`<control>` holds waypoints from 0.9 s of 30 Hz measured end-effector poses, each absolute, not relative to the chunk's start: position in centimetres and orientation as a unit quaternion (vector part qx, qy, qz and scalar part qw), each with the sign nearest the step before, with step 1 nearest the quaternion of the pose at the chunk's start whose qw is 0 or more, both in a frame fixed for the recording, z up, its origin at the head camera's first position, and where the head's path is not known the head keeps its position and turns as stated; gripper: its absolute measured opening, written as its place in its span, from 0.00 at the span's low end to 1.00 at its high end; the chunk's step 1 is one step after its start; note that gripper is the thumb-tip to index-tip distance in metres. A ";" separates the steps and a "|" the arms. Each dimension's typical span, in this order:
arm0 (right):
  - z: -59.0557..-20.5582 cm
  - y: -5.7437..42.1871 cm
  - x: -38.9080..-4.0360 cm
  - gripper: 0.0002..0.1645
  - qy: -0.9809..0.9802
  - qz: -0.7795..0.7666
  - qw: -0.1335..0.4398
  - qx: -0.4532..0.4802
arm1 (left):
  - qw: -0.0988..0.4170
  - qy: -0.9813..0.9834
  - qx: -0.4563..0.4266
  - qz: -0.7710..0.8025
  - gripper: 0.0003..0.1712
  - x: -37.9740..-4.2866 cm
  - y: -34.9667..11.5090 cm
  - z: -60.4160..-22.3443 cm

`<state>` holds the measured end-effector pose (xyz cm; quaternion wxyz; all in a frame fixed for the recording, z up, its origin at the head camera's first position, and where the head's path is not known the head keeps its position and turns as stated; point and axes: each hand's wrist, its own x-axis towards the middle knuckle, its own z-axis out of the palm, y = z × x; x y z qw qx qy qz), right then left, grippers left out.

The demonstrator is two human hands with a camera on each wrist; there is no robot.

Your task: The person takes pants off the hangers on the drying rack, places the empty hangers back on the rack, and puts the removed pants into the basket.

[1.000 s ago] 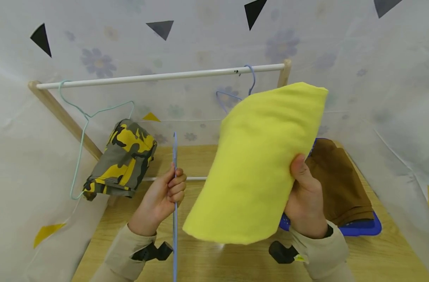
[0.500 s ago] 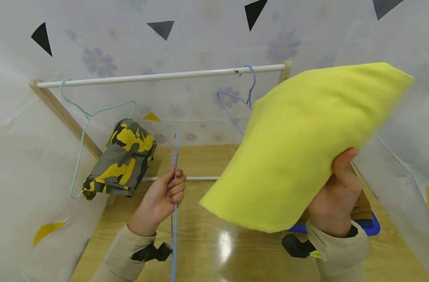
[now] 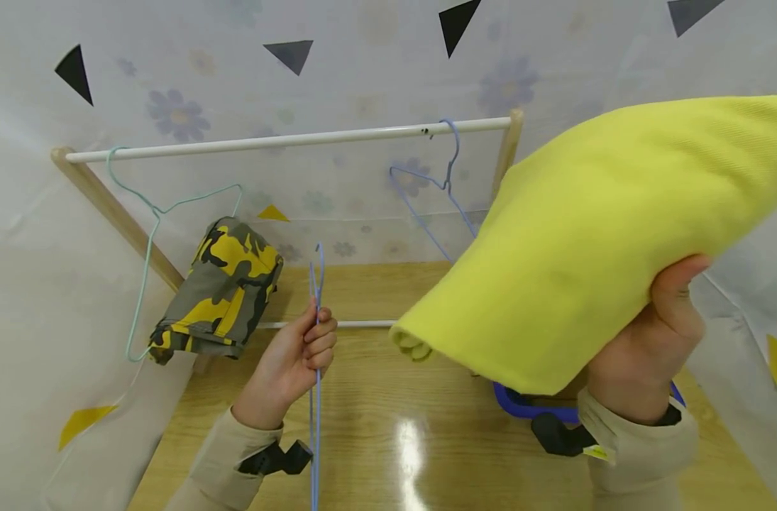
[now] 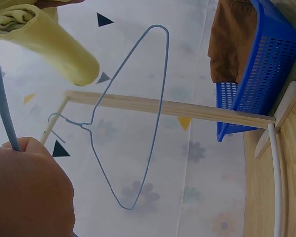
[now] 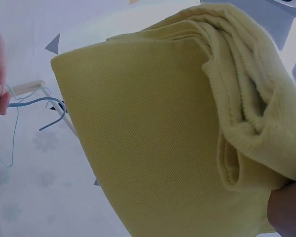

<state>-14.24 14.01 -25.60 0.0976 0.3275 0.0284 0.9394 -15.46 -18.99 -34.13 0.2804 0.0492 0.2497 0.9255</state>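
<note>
My left hand [image 3: 292, 365] grips a thin blue clothes hanger [image 3: 318, 411], which stands nearly edge-on in the head view. The hanger's hook [image 5: 52, 99] also shows in the right wrist view. On the right, my right hand [image 3: 650, 344] holds a folded yellow garment [image 3: 592, 241] up off the table, thumb on the near face and the other fingers hidden behind the cloth. Several folded layers [image 5: 237, 98] show at its edge in the right wrist view. What kind of garment it is, I cannot tell. Cloth and hanger are apart.
A white rail [image 3: 299, 140] on wooden posts spans the back. From it hang a green hanger [image 3: 150, 248] with a camouflage garment [image 3: 218, 301] and a bare blue hanger [image 4: 160, 103]. At the right, a blue basket [image 4: 266, 64] holds a brown garment [image 4: 232, 42].
My right hand has carried the yellow garment rightward and tilted it, uncovering more of the hanger on the rail. My left hand stays put, while its hanger has turned slightly.
</note>
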 end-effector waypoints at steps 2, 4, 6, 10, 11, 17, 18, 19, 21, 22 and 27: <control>-25.4 14.3 -14.4 0.16 0.028 0.939 0.102 0.327 | 0.281 0.248 0.050 0.926 0.20 -15.5 -19.0 -34.2; -25.3 14.6 -14.5 0.18 0.024 0.940 0.102 0.326 | 0.282 0.246 0.052 0.926 0.20 -15.5 -19.0 -34.2; -25.1 14.9 -14.6 0.18 0.029 0.940 0.093 0.326 | 0.284 0.246 0.054 0.925 0.20 -15.6 -19.0 -34.3; -24.6 15.3 -14.9 0.21 0.035 0.941 0.084 0.326 | 0.285 0.246 0.054 0.925 0.20 -15.6 -19.0 -34.5; -24.5 15.5 -15.0 0.22 0.039 0.942 0.080 0.324 | 0.285 0.245 0.054 0.925 0.20 -15.6 -19.0 -34.5; -24.5 16.2 -15.3 0.33 0.041 0.947 0.103 0.301 | 0.289 0.239 0.053 0.925 0.20 -15.6 -19.0 -34.7; -24.5 16.4 -15.3 0.33 0.041 0.947 0.109 0.300 | 0.290 0.240 0.054 0.925 0.20 -15.5 -19.1 -34.7; -24.5 16.5 -15.4 0.33 0.038 0.947 0.116 0.297 | 0.290 0.239 0.056 0.925 0.20 -15.5 -19.1 -34.7; -24.6 16.7 -15.5 0.33 0.035 0.947 0.125 0.293 | 0.291 0.242 0.059 0.924 0.21 -15.5 -19.1 -34.7; -24.6 16.8 -15.5 0.33 0.031 0.947 0.131 0.290 | 0.291 0.244 0.060 0.923 0.21 -15.5 -19.1 -34.7; -24.6 17.5 -15.7 0.35 0.028 0.948 0.154 0.279 | 0.291 0.249 0.062 0.922 0.22 -15.4 -19.2 -34.7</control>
